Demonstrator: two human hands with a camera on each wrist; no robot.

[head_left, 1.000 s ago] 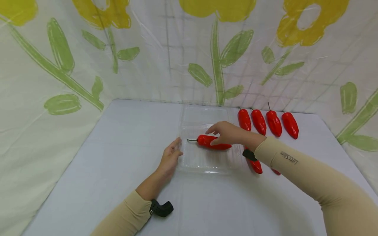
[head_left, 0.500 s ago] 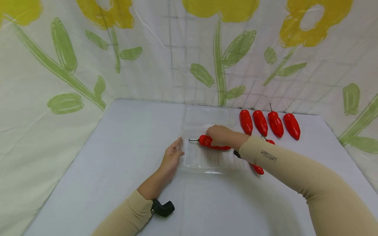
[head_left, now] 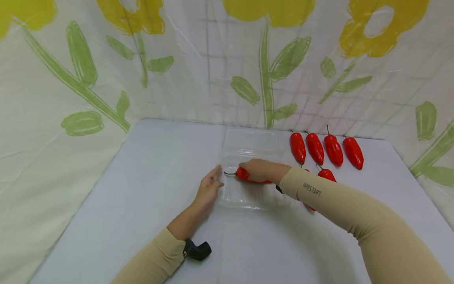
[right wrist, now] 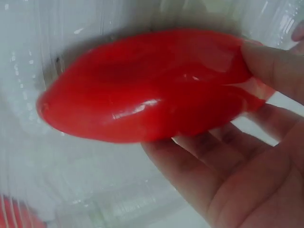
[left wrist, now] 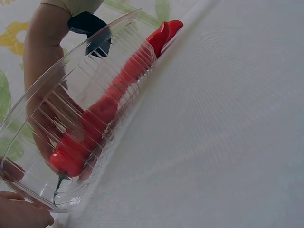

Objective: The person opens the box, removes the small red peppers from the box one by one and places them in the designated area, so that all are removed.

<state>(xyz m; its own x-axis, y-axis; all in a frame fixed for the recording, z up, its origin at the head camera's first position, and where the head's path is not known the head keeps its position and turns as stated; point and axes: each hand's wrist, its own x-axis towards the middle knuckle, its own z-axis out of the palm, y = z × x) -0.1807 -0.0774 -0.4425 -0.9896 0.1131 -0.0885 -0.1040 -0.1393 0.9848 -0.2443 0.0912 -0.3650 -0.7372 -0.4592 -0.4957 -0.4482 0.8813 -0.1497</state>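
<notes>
A clear plastic container (head_left: 241,195) lies unfolded on the white table, its lid half (head_left: 253,141) at the back. My left hand (head_left: 207,190) pinches the container's left rim between thumb and fingers; in the left wrist view the thumb (left wrist: 23,213) is at the lower left corner. Inside the near half lies a red pepper (head_left: 242,173), its thin dark stem pointing left. My right hand (head_left: 261,170) grips this pepper from above, covering much of it. In the right wrist view the thumb lies along one side of the pepper (right wrist: 142,90), with the fingers along the other.
Several red peppers (head_left: 333,150) stand in a row at the back right of the table. More peppers (head_left: 327,174) lie nearer, partly hidden under the right sleeve (head_left: 337,205). Behind the table hangs a curtain (head_left: 191,63) with printed flowers.
My right hand has come down from above the pepper with spread fingers and now grips it. The pepper has shifted slightly left in the container. My left hand stays on the rim.
</notes>
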